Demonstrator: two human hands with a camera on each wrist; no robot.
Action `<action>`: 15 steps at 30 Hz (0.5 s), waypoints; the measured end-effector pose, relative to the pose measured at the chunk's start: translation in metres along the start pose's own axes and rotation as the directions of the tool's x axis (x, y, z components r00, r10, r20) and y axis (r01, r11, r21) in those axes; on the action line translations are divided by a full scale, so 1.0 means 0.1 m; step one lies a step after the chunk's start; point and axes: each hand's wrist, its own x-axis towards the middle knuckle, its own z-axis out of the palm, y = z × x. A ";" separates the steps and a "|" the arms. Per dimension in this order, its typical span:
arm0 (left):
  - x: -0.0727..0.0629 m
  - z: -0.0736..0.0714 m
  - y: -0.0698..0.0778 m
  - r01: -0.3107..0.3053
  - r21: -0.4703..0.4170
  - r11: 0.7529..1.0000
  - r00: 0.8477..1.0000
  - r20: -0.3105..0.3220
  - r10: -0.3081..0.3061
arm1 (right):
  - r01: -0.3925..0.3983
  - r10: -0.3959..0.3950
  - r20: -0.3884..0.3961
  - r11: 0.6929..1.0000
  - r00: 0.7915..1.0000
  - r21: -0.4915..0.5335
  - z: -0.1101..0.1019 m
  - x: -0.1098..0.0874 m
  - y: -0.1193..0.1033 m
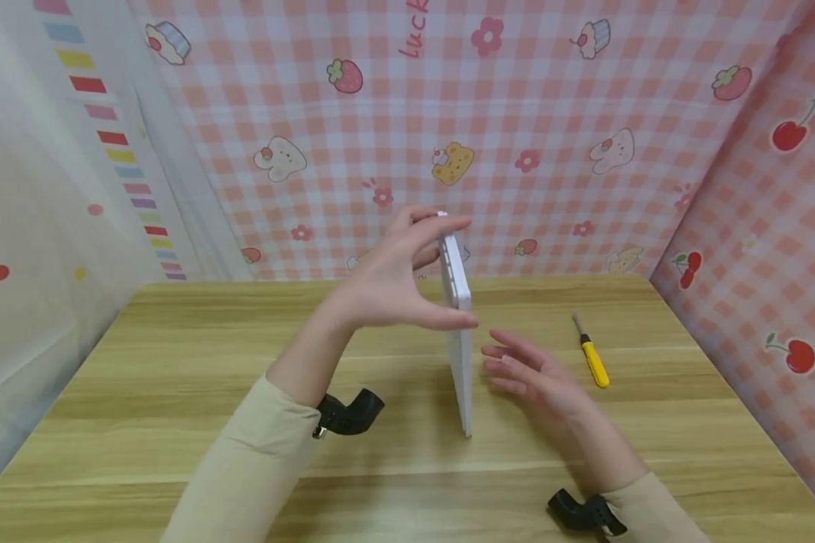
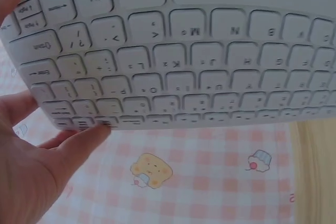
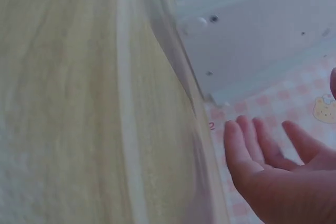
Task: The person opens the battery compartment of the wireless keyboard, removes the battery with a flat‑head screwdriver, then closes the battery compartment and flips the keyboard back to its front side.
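Observation:
A white keyboard stands on its short edge near the middle of the table. My left hand grips its upper part, the thumb on the near side and the fingers spread over the top end. Rows of printed keys face the left wrist camera. On the other side, the plain underside with small dark holes shows in the right wrist view. My right hand is held off to the right of the keyboard, fingers loosely extended, with nothing in it.
A screwdriver with a yellow handle lies on the right part of the wooden table. Checked pink cloth hangs behind the table and along its right side. A pale sheet with coloured spots hangs at the left.

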 end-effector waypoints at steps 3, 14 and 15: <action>-0.03 0.01 -0.03 -0.048 -0.050 0.998 0.998 -0.049 0.045 | -0.057 0.057 0.011 0.998 0.998 0.009 0.01 0.02 0.02; -0.11 0.01 -0.18 -0.198 -0.115 0.973 0.968 -0.181 0.175 | -0.150 0.148 0.113 0.989 0.982 0.006 -0.04 0.04 0.10; -0.12 0.01 -0.20 -0.214 -0.122 0.969 0.964 -0.185 0.190 | -0.149 0.149 0.096 0.989 0.984 -0.008 -0.04 0.04 0.10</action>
